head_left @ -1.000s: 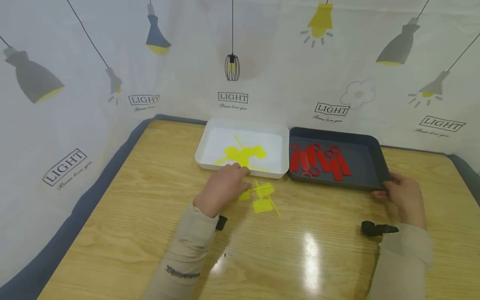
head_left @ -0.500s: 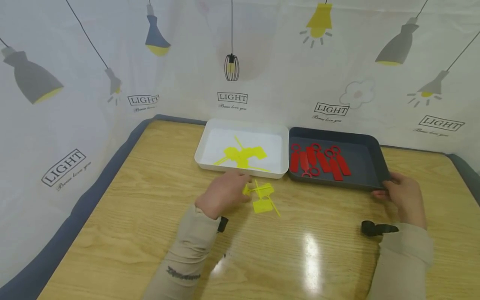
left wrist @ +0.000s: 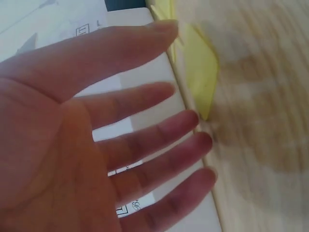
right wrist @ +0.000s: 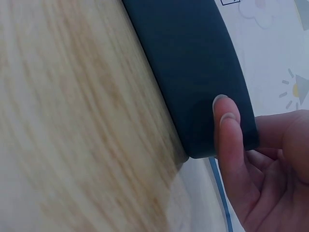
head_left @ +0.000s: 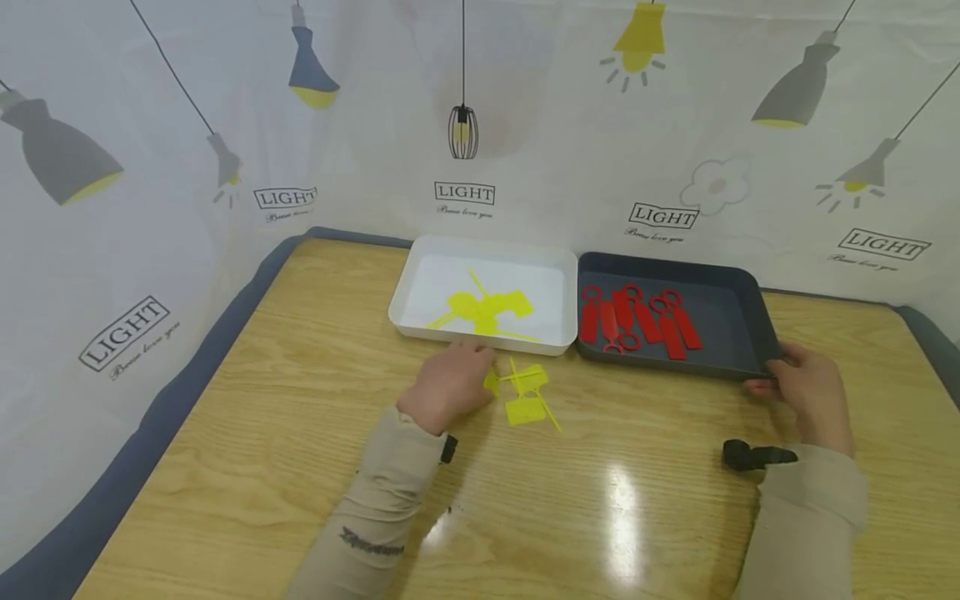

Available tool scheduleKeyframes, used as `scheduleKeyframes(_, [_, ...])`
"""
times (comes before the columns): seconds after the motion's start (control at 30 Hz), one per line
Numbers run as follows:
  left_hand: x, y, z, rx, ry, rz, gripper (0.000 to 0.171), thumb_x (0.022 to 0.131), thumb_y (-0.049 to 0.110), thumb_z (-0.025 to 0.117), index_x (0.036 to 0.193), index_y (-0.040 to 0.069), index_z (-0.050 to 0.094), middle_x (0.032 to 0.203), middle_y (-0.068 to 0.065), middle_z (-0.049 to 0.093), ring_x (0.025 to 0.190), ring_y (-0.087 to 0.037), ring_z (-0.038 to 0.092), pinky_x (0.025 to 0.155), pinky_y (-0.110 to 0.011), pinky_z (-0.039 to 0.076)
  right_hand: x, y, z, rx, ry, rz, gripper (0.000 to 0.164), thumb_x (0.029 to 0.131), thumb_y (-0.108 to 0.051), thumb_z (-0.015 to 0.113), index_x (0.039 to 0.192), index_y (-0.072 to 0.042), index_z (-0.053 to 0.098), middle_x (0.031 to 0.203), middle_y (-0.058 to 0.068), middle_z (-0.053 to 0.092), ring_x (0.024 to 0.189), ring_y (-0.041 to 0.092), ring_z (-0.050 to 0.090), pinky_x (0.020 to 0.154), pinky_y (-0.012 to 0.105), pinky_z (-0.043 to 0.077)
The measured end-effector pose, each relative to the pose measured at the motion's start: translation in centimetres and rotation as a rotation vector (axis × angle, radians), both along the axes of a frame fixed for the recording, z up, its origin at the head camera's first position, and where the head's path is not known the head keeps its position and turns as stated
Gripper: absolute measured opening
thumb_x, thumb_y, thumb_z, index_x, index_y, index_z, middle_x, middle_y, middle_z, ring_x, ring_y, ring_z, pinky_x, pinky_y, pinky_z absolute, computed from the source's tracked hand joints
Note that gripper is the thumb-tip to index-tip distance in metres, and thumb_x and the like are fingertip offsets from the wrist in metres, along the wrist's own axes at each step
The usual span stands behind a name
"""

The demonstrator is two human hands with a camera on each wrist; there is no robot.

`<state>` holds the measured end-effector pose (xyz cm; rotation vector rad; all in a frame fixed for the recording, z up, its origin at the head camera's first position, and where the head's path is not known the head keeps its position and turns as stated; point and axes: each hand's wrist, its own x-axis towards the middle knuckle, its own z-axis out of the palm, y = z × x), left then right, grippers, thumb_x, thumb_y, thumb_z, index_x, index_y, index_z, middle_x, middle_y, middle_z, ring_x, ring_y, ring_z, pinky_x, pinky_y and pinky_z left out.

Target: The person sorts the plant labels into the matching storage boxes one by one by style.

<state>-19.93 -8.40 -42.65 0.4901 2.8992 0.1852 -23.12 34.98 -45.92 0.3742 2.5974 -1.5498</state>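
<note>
In the head view, my left hand (head_left: 450, 383) is low at the front wall of the white tray (head_left: 551, 279), beside several yellow tags with thin stems (head_left: 527, 411) on the table. The left wrist view shows its fingers loosely extended with nothing between them, a yellow tag (left wrist: 202, 72) just beyond the fingertips. More yellow tags (head_left: 480, 308) lie in the white tray. My right hand (head_left: 817, 400) grips the front right corner of the dark grey tray (head_left: 723, 325), thumb and fingers on either side of its wall. Several red tags with ring ends (head_left: 678, 333) lie in that tray.
The two trays stand side by side at the back of the wooden table (head_left: 300, 333). Behind them hangs a white cloth (head_left: 555, 150) printed with lamps. A black strap end (head_left: 757, 457) shows by the right wrist, another (head_left: 448, 450) by the left.
My left hand has drawn back from the white tray's front rim to the table just before it. My right hand has stayed at the dark tray's corner.
</note>
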Motion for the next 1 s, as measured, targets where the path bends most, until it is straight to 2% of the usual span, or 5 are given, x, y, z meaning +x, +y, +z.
scheduleKeyframes(0.23, [0.1, -0.06, -0.52, -0.007, 0.049, 0.023, 0.043, 0.078, 0.024, 0.064, 0.116, 0.006, 0.053, 0.12, -0.011, 0.049, 0.107, -0.025, 0.046, 0.078, -0.037, 0.045, -0.15, 0.06, -0.05, 0.02, -0.004, 0.002, 0.051, 0.096, -0.015, 0.03, 0.141, 0.001, 0.012, 0.133, 0.034, 0.028, 0.066, 0.013, 0.065, 0.065, 0.029, 0.052])
scheduleKeyframes(0.6, [0.05, 0.03, -0.81, -0.011, 0.074, 0.046, 0.047, 0.077, 0.029, 0.068, 0.116, 0.006, 0.053, 0.123, -0.012, 0.048, 0.111, -0.027, 0.045, 0.081, -0.04, 0.045, -0.18, 0.09, 0.05, 0.045, -0.008, 0.017, 0.052, 0.096, -0.016, 0.029, 0.141, 0.0, 0.011, 0.133, 0.035, 0.027, 0.067, 0.013, 0.065, 0.065, 0.029, 0.052])
scheduleKeyframes(0.77, [0.03, 0.11, -0.84, -0.008, 0.086, 0.042, 0.042, 0.077, 0.027, 0.069, 0.112, 0.006, 0.055, 0.12, -0.012, 0.049, 0.107, -0.027, 0.046, 0.076, -0.039, 0.047, -0.05, -0.03, 0.21, 0.052, -0.002, 0.017, 0.051, 0.096, -0.014, 0.029, 0.141, 0.002, 0.012, 0.132, 0.035, 0.028, 0.066, 0.013, 0.065, 0.065, 0.029, 0.053])
scheduleKeyframes(1.0, [0.17, 0.23, -0.64, -0.013, 0.087, 0.009, 0.049, 0.077, 0.023, 0.069, 0.119, 0.005, 0.05, 0.118, -0.013, 0.049, 0.104, -0.027, 0.049, 0.074, -0.038, 0.047, 0.24, -0.17, 0.39, 0.05, 0.017, 0.016, 0.051, 0.095, -0.014, 0.03, 0.14, 0.004, 0.014, 0.133, 0.034, 0.026, 0.066, 0.013, 0.065, 0.064, 0.028, 0.053])
